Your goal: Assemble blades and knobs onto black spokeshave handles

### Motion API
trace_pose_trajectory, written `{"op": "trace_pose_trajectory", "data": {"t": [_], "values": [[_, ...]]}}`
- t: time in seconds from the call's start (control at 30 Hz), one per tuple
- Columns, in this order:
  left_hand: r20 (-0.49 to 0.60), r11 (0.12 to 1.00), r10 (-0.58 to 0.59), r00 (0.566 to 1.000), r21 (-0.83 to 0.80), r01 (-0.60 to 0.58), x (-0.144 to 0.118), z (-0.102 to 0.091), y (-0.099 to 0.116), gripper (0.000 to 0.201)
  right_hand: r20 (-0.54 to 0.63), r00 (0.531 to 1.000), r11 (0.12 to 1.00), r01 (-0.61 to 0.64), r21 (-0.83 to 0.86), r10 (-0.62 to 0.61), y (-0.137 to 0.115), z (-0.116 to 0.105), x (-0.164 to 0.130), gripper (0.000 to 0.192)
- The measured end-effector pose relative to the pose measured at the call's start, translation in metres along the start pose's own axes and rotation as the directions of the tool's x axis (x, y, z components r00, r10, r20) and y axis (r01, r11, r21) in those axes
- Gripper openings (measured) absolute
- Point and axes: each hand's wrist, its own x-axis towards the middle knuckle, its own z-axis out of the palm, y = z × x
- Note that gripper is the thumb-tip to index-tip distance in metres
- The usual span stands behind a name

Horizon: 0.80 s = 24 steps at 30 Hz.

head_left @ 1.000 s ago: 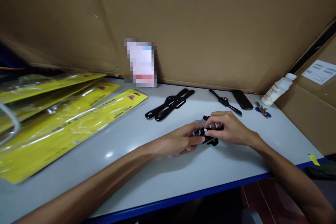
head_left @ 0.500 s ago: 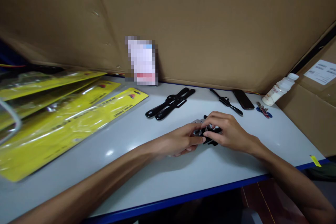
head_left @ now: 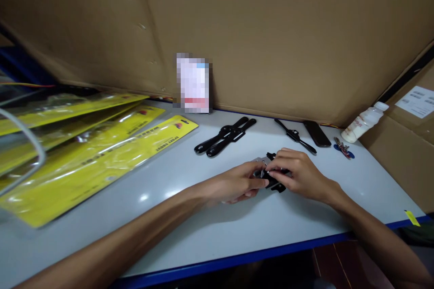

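My left hand (head_left: pixel 237 184) and my right hand (head_left: pixel 298 172) meet over a small black part with a silvery piece (head_left: pixel 271 179) lying on the white table (head_left: pixel 190 216). Both hands pinch it with their fingertips, and my right fingers cover most of it. Two black strap-like pieces (head_left: pixel 225 136) lie crossed beyond my hands. A thinner black piece (head_left: pixel 294 135) lies to their right.
Yellow plastic packages (head_left: pixel 84 158) are stacked at the left. A dark phone (head_left: pixel 317 133), keys (head_left: pixel 344 150) and a white bottle (head_left: pixel 364 122) sit at the back right. Cardboard walls (head_left: pixel 271 31) close off the back and right. The table's blue front edge (head_left: pixel 237 259) is near me.
My hands stay together on the small black part, with only slight finger shifts. The view has shifted a little, moving everything slightly right and down in the picture.
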Motion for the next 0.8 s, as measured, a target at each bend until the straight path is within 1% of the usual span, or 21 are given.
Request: {"op": "trace_pose_trajectory", "data": {"t": [0.13, 0.2, 0.3, 0.37, 0.4, 0.47, 0.53, 0.57, 0.63, 0.7, 0.8], "values": [[0.016, 1.0, -0.017, 1.0, -0.002, 0.017, 0.0, -0.0002, 0.0013, 0.033, -0.032, 0.998, 0.998, 0.053, -0.043, -0.054, 0.0031, 0.0014, -0.0006, 0.014], [0.022, 1.0, -0.018, 1.0, -0.001, 0.018, -0.0002, 0.0001, 0.0023, 0.034, -0.026, 0.997, 0.996, 0.065, -0.054, -0.066, 0.0038, 0.0016, -0.0003, 0.015], [0.014, 1.0, -0.007, 1.0, 0.011, 0.007, -0.0005, 0.0009, 0.0036, 0.035, -0.006, 0.998, 0.997, 0.058, -0.049, -0.058, 0.0031, 0.0034, 0.0009, 0.017], [0.013, 1.0, 0.008, 1.0, 0.018, -0.008, -0.0007, 0.0012, 0.0042, 0.037, -0.006, 0.999, 0.999, 0.033, -0.016, -0.033, 0.0013, 0.0054, 0.0019, 0.018], [0.016, 1.0, 0.013, 1.0, 0.021, -0.014, -0.0008, 0.0012, 0.0043, 0.038, -0.014, 1.0, 1.0, 0.001, 0.014, 0.0, 0.0004, 0.0062, 0.0025, 0.017], [0.024, 1.0, 0.013, 1.0, 0.028, -0.014, -0.0009, 0.0009, 0.0039, 0.041, -0.026, 0.993, 0.988, -0.11, 0.112, 0.114, -0.001, 0.0072, 0.0036, 0.014], [0.028, 1.0, 0.004, 1.0, 0.028, -0.004, -0.0007, 0.0005, 0.003, 0.043, 0.01, 0.971, 0.943, -0.236, 0.236, 0.24, -0.0005, 0.0067, 0.0046, 0.01], [0.027, 1.0, 0.001, 1.0, 0.025, -0.002, -0.0006, 0.0003, 0.0025, 0.044, 0.042, 0.958, 0.916, -0.282, 0.286, 0.282, 0.0004, 0.0059, 0.005, 0.009], [0.02, 1.0, -0.002, 1.0, 0.02, 0.002, -0.0005, 0.0003, 0.0017, 0.045, 0.084, 0.949, 0.892, -0.316, 0.322, 0.305, 0.0031, 0.0038, 0.0057, 0.01], [0.005, 1.0, -0.003, 1.0, 0.018, 0.003, -0.0008, 0.0005, 0.0018, 0.045, 0.055, 0.957, 0.923, -0.288, 0.254, 0.284, 0.0055, 0.0019, 0.006, 0.01], [-0.019, 1.0, -0.01, 1.0, 0.024, 0.011, -0.0021, 0.0008, 0.0034, 0.046, -0.013, 0.975, 0.973, -0.219, 0.07, 0.221, 0.0056, 0.0004, 0.0055, 0.016]]}}
